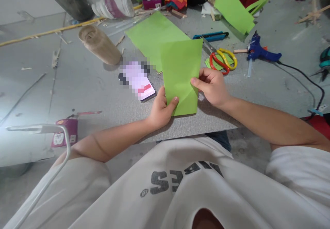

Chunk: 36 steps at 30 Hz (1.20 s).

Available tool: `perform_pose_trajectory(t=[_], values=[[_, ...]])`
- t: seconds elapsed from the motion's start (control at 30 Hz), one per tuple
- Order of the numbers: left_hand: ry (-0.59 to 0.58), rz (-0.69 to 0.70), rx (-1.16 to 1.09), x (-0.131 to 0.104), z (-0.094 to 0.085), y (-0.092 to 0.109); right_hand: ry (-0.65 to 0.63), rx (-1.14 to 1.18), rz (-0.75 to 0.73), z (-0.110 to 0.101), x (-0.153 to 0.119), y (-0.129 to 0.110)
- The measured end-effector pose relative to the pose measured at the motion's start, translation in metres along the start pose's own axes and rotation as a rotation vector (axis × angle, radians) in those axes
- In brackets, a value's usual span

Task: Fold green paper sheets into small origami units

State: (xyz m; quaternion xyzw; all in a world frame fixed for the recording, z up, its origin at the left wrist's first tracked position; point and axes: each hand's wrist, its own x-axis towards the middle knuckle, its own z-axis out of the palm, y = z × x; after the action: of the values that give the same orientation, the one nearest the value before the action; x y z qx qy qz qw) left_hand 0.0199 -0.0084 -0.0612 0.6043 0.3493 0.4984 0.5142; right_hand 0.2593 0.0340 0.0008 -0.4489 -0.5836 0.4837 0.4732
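Fingers (173, 102) of both hands pinch a green sheet (182, 74).
One diagonal crease shows near its lower corner; otherwise it lies unfolded, scissors (223, 60) untouched.

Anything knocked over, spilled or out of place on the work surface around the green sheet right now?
Yes. A white bottle lies on its side at the back, and a wooden cylinder beside the phone looks toppled too. Stick scraps litter the far edge. The green sheet, held by left hand and right hand, looks undamaged.
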Motion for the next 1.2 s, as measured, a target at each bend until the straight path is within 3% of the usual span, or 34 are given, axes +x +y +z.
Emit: perform_pose_trajectory(t=[0.33, 0.53, 0.83, 0.9, 1.07, 1.2], values=[[0.026, -0.011, -0.055, -0.002, 0.003, -0.001, -0.124, 0.041, 0.092, 0.012, -0.013, -0.001], [-0.053, -0.035, -0.142, -0.005, 0.003, 0.004, 0.05, 0.018, 0.024, 0.01, -0.015, 0.002], [0.104, -0.058, -0.06, -0.005, 0.005, 0.01, 0.162, -0.011, -0.039, 0.006, -0.014, 0.012], [0.132, -0.053, -0.033, -0.005, 0.005, 0.01, 0.145, 0.024, -0.033, 0.008, -0.015, 0.009], [0.157, -0.031, -0.004, -0.004, 0.003, 0.01, -0.04, 0.11, 0.069, 0.014, -0.019, -0.002], [0.136, 0.06, -0.003, -0.005, 0.002, 0.003, -0.028, 0.13, 0.129, 0.016, -0.021, -0.003]])
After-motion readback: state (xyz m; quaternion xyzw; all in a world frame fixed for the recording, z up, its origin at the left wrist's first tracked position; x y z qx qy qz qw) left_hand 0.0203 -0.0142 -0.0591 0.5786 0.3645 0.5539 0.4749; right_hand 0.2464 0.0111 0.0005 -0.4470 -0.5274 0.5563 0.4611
